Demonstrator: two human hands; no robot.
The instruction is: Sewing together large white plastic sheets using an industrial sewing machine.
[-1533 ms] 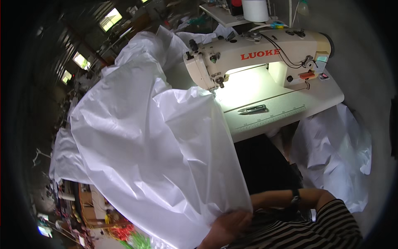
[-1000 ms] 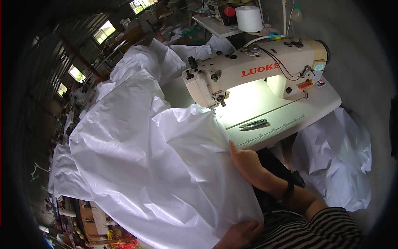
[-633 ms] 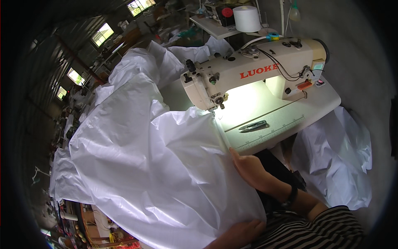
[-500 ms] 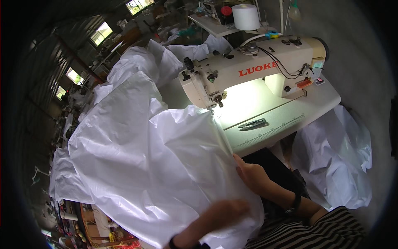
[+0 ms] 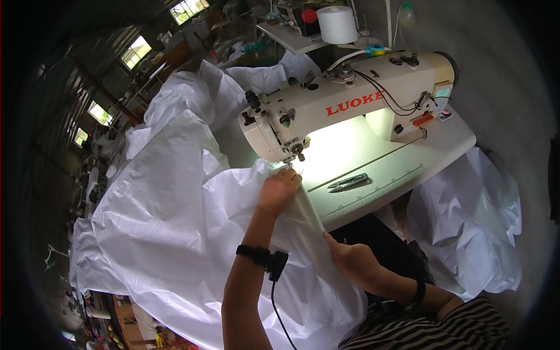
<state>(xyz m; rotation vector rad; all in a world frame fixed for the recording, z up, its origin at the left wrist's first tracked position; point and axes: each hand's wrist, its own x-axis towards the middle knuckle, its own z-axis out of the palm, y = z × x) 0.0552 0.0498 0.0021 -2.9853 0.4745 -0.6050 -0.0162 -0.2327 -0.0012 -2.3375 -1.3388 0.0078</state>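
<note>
The cloth (image 5: 169,210) spreads left of the sewing machine (image 5: 350,90), which stands on the tabletop (image 5: 402,156); snips (image 5: 350,182) lie before it, a thread cone (image 5: 337,25) behind.

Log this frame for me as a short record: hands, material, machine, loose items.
Left hand: on the white cloth, just in front of the sewing end of the machine
Right hand: at the cloth's right edge, nearer the body than the left hand
Cloth: creased, spread left of the machine
Machine: off-white, light shining beneath its arm
Snips: lying on the table
Spool: white, behind the machine
</note>
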